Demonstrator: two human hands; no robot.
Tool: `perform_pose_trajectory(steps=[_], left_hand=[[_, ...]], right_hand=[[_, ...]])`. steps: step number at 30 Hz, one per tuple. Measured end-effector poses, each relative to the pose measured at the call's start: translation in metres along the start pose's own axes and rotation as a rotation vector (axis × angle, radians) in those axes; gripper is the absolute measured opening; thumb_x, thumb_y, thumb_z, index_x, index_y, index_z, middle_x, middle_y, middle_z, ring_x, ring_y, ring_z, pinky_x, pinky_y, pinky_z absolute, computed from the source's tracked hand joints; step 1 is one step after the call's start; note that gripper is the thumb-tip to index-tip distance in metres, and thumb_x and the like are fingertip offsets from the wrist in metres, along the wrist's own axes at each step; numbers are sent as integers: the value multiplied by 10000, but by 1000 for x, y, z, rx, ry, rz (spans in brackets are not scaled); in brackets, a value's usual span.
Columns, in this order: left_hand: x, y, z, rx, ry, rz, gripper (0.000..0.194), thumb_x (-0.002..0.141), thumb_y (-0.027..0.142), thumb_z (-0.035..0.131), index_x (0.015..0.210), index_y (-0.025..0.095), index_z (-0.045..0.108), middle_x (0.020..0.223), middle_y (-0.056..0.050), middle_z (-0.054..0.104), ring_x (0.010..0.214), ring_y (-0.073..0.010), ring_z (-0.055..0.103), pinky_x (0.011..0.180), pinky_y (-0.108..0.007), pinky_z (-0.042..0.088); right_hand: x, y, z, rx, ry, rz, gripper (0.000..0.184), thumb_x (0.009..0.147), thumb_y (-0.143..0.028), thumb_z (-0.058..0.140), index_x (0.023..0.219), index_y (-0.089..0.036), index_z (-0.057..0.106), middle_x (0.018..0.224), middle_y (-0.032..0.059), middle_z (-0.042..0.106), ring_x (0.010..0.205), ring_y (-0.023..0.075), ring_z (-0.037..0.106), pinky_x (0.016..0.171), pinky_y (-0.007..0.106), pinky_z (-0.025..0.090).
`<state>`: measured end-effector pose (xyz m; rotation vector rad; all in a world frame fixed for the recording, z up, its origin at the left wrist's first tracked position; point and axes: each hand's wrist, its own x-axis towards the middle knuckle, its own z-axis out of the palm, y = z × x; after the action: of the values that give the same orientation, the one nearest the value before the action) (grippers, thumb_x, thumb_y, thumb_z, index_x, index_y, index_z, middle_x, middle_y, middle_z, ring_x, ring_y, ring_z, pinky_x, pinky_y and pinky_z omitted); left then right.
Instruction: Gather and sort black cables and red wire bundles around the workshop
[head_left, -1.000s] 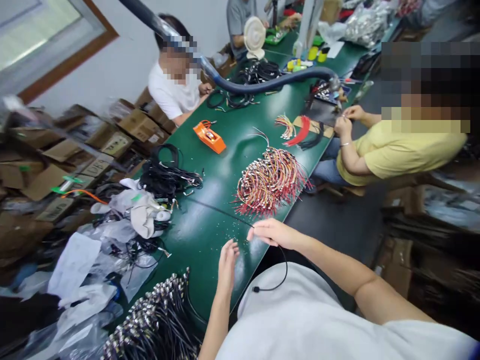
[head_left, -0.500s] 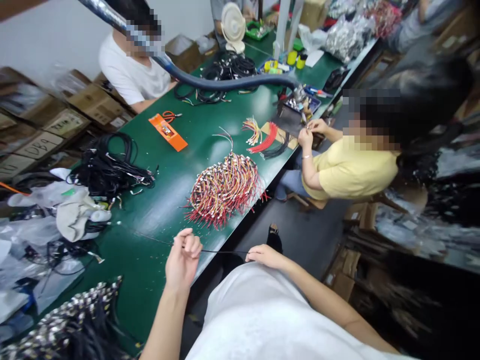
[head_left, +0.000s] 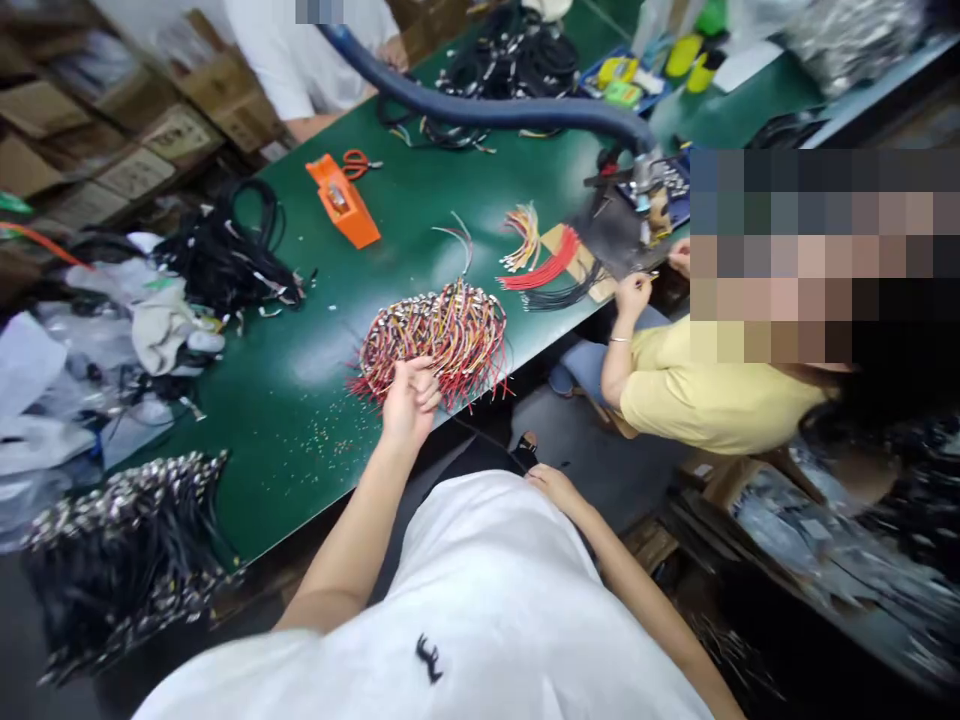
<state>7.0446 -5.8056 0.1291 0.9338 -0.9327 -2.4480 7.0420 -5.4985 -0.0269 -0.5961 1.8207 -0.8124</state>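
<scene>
A thin black cable runs slantwise between my two hands, in front of the table edge. My left hand is closed around one part of it, raised over the table side. Lower down, beside my white shirt, my right hand grips the cable's other end; its fingertips are partly hidden. Just behind my left hand lies a big pile of red, yellow, white and black wires with small connectors.
The green table carries black cable coils, an orange box, red wires and a bundle of black connector cables. At right sits a co-worker in a yellow shirt. A dark blue hose arches overhead.
The view has shifted. Both hands still hold the cable; my left hand is now higher, in front of the wire pile, and the cable slopes more steeply. The co-worker appears closer.
</scene>
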Motion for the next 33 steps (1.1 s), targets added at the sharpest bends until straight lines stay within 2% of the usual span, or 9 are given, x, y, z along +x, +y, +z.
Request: perform_pose_trajectory(steps=[6,11,15,20,23,25,29,31,33], left_hand=[[58,-31,-7,83,166,12,316,912,452,600,908,136,606,632,55,429,451,-24,343,380,-114,252],[84,-29,-23,112,159,98,340,909,476,588,987,144,588,669,46,458,475,-38,360,389,-133,249],[107,-15,-40,183,186,164,331,909,475,589,980,152,589,679,39,478,495,-52,384,421,-156,296],[148,6,-50,267,239,311,295,924,467,574,972,177,595,720,20,530,586,-75,476,549,-185,401],[173,16,-53,326,260,337,297,939,472,546,960,182,606,687,25,509,552,-72,423,508,-184,337],[188,21,-57,339,281,327,296,945,473,536,964,187,605,657,35,478,506,-69,352,463,-191,268],[204,30,-64,318,274,281,297,941,483,538,986,197,604,642,44,439,484,-66,294,437,-191,220],[207,33,-66,303,259,244,313,935,501,539,999,202,605,630,50,413,475,-63,276,429,-184,208],[206,35,-66,272,246,199,344,929,525,536,1005,198,612,606,59,368,458,-59,241,415,-178,182]], right_hand=[[-7,20,-27,71,115,111,420,903,-455,390,938,-189,713,1019,107,678,1004,249,618,929,373,444],[20,0,-51,11,39,127,435,870,-482,388,913,-183,701,1016,120,686,1003,266,618,929,394,441],[59,-41,-69,74,-44,126,419,869,-498,409,924,-179,675,927,97,671,815,216,635,816,364,488],[106,-118,-73,233,-129,93,407,902,-514,438,968,-174,652,844,59,638,717,170,627,677,303,509],[128,-157,-77,48,-270,-107,358,954,-445,433,955,-187,681,892,74,656,828,183,633,792,324,506],[144,-173,-93,-166,-290,-210,309,961,-392,469,921,-191,701,938,89,671,907,204,624,866,344,483],[199,-186,-159,-491,6,-245,273,973,-307,478,941,-185,719,988,105,687,912,212,619,863,347,472],[242,-195,-193,-606,199,-262,258,971,-260,480,1019,-166,716,1015,119,684,882,204,612,832,341,471],[293,-206,-216,-694,297,-316,276,961,-168,468,1130,-139,684,1114,140,665,910,189,599,832,335,463]])
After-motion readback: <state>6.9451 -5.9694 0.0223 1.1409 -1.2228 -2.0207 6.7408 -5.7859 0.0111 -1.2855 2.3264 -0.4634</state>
